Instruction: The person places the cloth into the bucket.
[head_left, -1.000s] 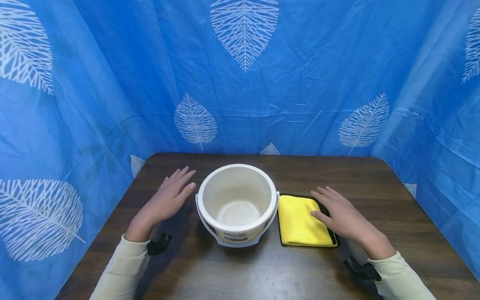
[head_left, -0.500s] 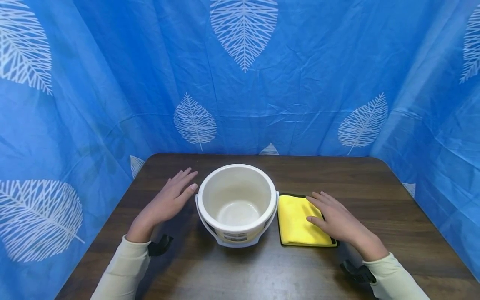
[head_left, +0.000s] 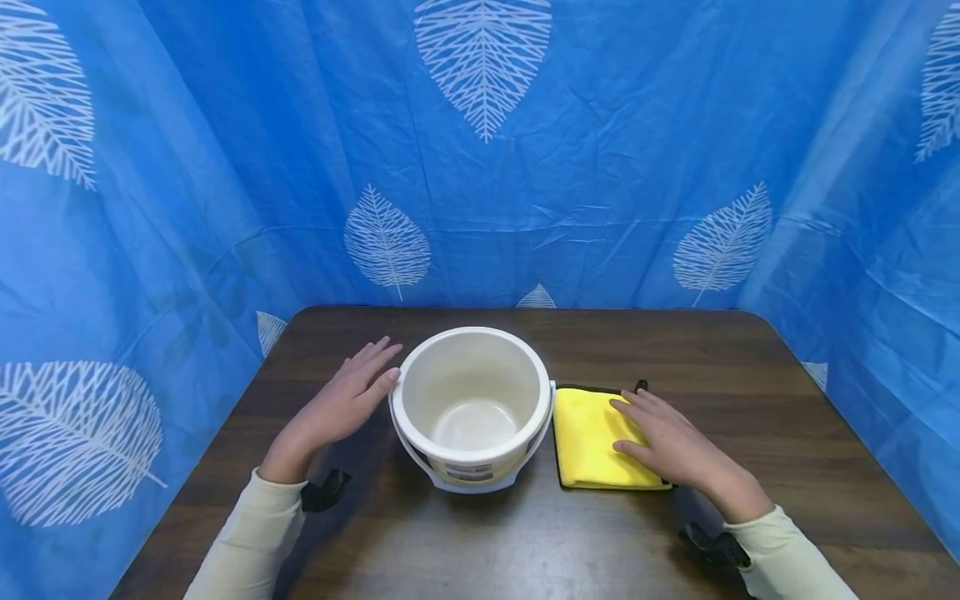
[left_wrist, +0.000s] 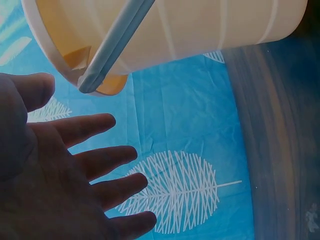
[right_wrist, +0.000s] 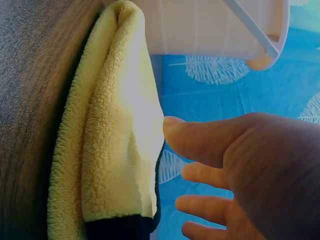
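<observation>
Clock read from the head view, 12 taken as away from the person. The folded yellow cloth [head_left: 588, 442] is laid flat on the worktop [head_left: 480, 550], just beside the white bucket [head_left: 474, 457], at its 3 o'clock. It is partly overhung by the right hand [head_left: 671, 446], clearly the nearer; most of it is set at 9 o'clock from that grip. Fingers there are extended, nothing held; whether the cloth is touched cannot be told. No distinct long axis is shown, the outline being roughly square; its thick layered edge is turned toward about 6 o'clock. The bucket is stood upright, long axis vertical, mouth upward, handle [head_left: 474, 487] hung toward 6 o'clock. It is placed at 3 o'clock from the left hand [head_left: 337, 404], whose fingers are spread, nothing gripped.
</observation>
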